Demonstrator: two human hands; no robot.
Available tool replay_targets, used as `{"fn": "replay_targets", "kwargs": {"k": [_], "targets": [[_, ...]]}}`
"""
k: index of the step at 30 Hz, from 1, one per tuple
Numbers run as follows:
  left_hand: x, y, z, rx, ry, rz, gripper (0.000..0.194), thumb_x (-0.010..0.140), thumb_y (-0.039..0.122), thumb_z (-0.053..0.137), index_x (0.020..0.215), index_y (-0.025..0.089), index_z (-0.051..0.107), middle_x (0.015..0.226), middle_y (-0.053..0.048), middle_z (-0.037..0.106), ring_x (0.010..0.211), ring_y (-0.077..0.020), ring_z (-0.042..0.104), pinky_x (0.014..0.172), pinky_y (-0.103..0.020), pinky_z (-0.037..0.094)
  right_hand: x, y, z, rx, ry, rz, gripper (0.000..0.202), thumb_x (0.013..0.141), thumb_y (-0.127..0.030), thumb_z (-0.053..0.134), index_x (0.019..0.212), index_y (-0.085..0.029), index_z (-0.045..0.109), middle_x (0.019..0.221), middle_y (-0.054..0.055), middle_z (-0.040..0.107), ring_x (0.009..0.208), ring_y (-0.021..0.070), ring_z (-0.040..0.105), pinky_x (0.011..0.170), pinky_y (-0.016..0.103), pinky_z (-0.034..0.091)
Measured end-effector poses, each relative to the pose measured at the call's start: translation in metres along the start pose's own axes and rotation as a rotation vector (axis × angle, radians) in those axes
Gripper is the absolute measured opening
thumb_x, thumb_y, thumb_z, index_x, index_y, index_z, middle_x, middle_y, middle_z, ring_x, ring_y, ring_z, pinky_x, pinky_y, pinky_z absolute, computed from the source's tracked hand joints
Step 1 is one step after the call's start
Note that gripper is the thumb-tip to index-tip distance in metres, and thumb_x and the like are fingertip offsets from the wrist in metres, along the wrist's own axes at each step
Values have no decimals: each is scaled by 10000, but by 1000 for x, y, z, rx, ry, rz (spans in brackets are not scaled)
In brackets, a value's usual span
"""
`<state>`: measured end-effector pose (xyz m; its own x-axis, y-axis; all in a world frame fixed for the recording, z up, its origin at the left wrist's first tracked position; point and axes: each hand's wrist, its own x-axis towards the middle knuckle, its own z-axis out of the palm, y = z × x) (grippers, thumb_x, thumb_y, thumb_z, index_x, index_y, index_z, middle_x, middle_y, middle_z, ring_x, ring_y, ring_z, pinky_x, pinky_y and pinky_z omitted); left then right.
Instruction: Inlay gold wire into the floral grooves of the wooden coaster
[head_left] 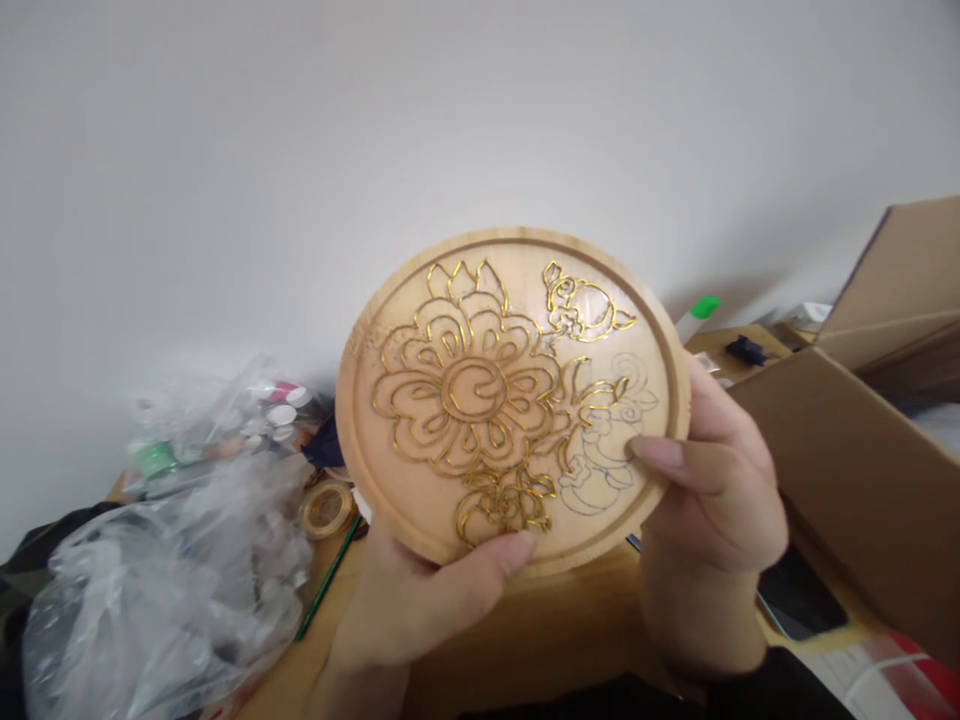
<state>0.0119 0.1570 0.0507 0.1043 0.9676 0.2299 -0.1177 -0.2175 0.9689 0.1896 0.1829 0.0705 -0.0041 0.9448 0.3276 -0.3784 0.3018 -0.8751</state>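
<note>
A round wooden plate [512, 400] is held up at centre of view, tilted w/ its face toward the camera, in front of a plain white wall [300, 150]. The face is covered w/ a big flower outlined in raised gold lines; at right-centre a part of the design is left as thin pencil lines only.

The plate is gripped at its lower edge by the left hand [420, 600]: thumb laid over the rim onto the gold work, other fingers hidden behind the wood. The right edge is clasped by the right hand [712, 490], thumb pressed flat on the pencilled part, remaining fingers curled round the back. Both hands are closed on the plate; nothing else is held.

Below, a wooden desk top [540, 620] is seen, mostly hidden by plate & hands. At left, crumpled clear plastic bags [172, 580] are piled, w/ small paint pots [281, 405] seen through one. A tape roll [328, 508] lies beside the bags, a green pencil [328, 578] just under it. At right an open cardboard box [862, 480] stands close by the right hand; behind it a white tube w/ green cap [697, 315] sticks up. A dark flat object [799, 595], perhaps a phone, lies below the right wrist.
</note>
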Motion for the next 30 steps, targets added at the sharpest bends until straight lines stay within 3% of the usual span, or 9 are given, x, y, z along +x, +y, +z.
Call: {"fn": "replay_targets", "kwargs": {"k": [3,6,14,21,25,30], "targets": [[2,1,0,13,-2,3,692,755,415,760,1389,298,508,1130,-52,716,1123,-306,659,965,-475,588,-1,2,-2,-36,34,27,490,783,-168,558,1236,-346,615,1050,-15,708,835,196,662,609,325,554],[3,1,0,17,8,-6,671,761,452,750,1372,291,524,1119,-55,718,1114,-306,664,976,-487,579,-2,3,-2,-67,47,39,460,801,-194,571,1223,-370,611,1062,-26,703,813,194,663,592,325,552],[1,0,0,33,-19,-14,629,768,447,746,1342,282,545,1066,-49,729,1063,-286,690,1005,-483,556,1,-2,1,33,-17,23,512,750,-112,532,1186,-362,629,1110,-28,703,1116,257,637,782,400,590],[3,2,0,20,-32,-11,627,767,433,745,1341,280,546,1028,-41,736,1098,-293,674,1015,-493,545,-1,1,1,48,1,22,469,796,-133,532,1207,-339,626,1108,-29,704,1036,228,659,785,380,588],[2,1,-1,30,-42,-12,587,788,423,723,1332,275,562,1032,-53,736,1104,-308,669,1028,-515,532,-1,0,0,2,-8,25,454,813,-162,528,1215,-352,619,1069,-19,709,929,224,675,682,362,583],[2,2,-1,31,-32,-18,617,771,412,733,1348,291,548,1064,-57,731,1112,-319,664,1001,-513,555,0,-3,1,12,-19,21,487,784,-144,537,1202,-380,623,1134,-35,699,1093,258,637,824,415,579]]}}
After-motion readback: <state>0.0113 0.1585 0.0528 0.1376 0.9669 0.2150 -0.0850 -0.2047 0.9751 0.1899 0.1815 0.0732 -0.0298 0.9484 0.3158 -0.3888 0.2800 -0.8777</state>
